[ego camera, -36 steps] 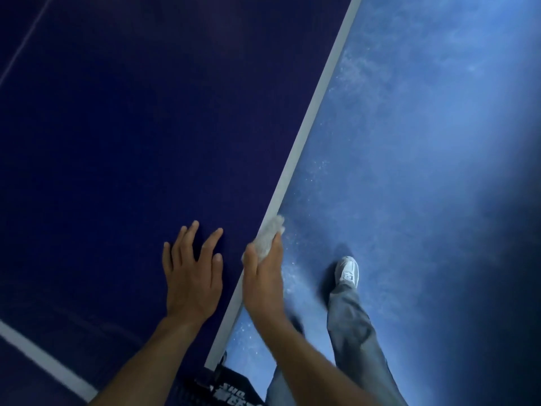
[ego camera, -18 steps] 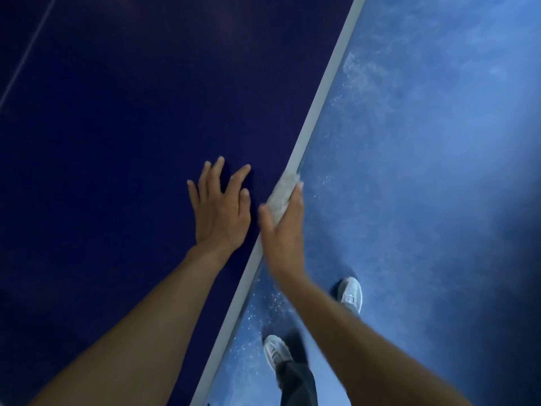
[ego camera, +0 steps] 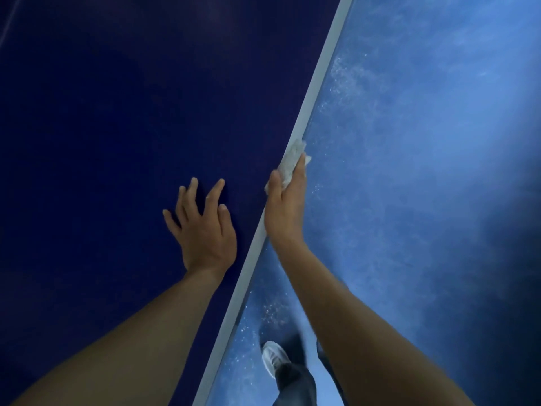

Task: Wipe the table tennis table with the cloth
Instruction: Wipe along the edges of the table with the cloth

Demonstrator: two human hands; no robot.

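The dark blue table tennis table (ego camera: 117,142) fills the left of the view, and its pale side edge (ego camera: 319,80) runs diagonally from top right to bottom centre. My right hand (ego camera: 285,209) grips a small whitish cloth (ego camera: 291,162) against that edge, thumb on the table side, fingers over the outer side. My left hand (ego camera: 205,227) rests flat on the tabletop just left of the edge, fingers spread.
Right of the table lies a blue floor (ego camera: 424,171) speckled with white dust. My white shoe (ego camera: 273,358) and dark trouser leg show on the floor at the bottom, close under the table edge.
Both hands have slid forward along the table edge, the right one carrying the cloth along it. My feet have stepped forward too.
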